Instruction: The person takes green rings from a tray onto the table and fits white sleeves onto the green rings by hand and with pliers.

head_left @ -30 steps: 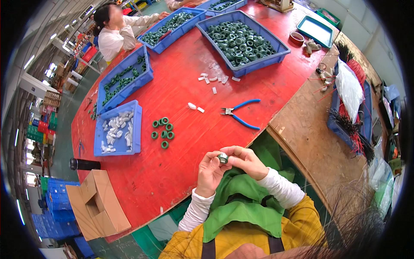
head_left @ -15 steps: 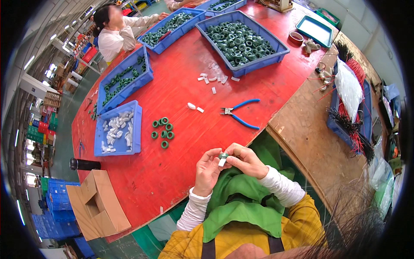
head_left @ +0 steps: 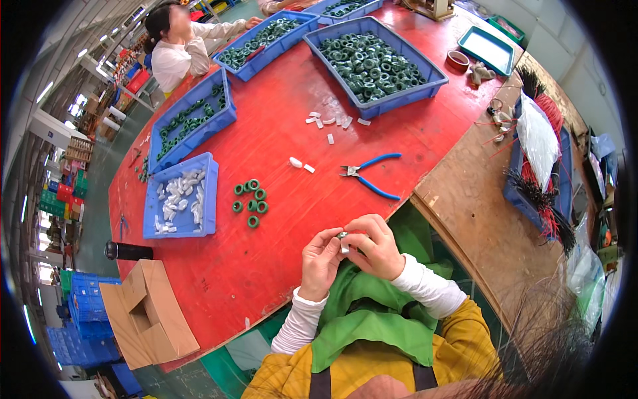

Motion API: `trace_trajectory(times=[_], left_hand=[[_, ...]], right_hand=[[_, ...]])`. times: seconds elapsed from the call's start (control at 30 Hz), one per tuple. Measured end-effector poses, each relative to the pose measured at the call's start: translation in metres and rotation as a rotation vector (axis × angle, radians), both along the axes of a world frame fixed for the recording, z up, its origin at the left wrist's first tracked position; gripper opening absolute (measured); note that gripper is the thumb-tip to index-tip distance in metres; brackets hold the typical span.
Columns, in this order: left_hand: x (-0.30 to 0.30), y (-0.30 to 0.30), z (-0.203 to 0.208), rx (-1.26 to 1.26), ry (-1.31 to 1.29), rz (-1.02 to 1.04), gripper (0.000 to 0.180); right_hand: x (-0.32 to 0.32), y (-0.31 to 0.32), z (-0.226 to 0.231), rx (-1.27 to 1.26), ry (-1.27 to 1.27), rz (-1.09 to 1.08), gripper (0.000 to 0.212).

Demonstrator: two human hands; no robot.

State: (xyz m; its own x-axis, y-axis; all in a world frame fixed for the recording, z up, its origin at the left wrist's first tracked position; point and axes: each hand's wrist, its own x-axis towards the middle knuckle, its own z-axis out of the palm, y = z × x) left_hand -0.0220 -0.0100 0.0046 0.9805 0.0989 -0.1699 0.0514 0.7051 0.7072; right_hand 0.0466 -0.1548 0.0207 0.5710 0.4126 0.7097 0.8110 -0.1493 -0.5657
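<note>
My left hand (head_left: 320, 266) is closed in a pinch around a small green ring (head_left: 341, 235), above my lap near the table edge. A white plastic piece (head_left: 344, 250) sits at the ring and sticks out toward me. My right hand (head_left: 375, 249) pinches at the ring and white piece from the other side; its fingers partly cover both. On the red table (head_left: 292, 233), several loose green rings (head_left: 260, 191) lie to the left. Blue-handled cutting pliers (head_left: 380, 189) rest beyond my hands, and two white pieces (head_left: 296, 161) lie beside them.
Blue trays (head_left: 412, 98) full of green rings stand far off; another blue tray (head_left: 210, 206) holds white pieces. At left are a black bottle (head_left: 129, 251) and a cardboard box (head_left: 156, 326). A tray of wires (head_left: 565, 156) stands at right. A co-worker (head_left: 176, 63) sits across, far left.
My right hand has shifted its fingers up and curled them over the ring and white piece, covering more of them. My left hand stays nearly in place.
</note>
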Motion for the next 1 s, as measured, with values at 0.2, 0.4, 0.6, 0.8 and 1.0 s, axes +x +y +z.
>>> trace_trajectory(times=[0.2, 0.4, 0.6, 0.8, 1.0], left_hand=[[0.005, 0.002, -0.01, -0.195, 0.075, 0.085, 0.017], [0.006, -0.001, -0.003, -0.168, 0.069, 0.106, 0.014], [0.005, -0.003, -0.003, -0.173, 0.029, 0.118, 0.013], [0.003, -0.008, 0.005, -0.055, 0.036, 0.13, 0.013], [0.002, -0.006, 0.008, 0.036, -0.001, 0.09, 0.016]], right_hand=[[-0.003, 0.002, -0.003, 0.051, -0.224, 0.001, 0.029], [-0.01, 0.002, -0.008, 0.057, -0.026, 0.012, 0.02], [-0.011, -0.002, 0.008, 0.006, -0.098, -0.166, 0.022], [0.003, 0.0, 0.011, 0.139, 0.217, -0.111, 0.017], [0.018, -0.002, 0.017, 0.087, 0.241, -0.12, 0.015]])
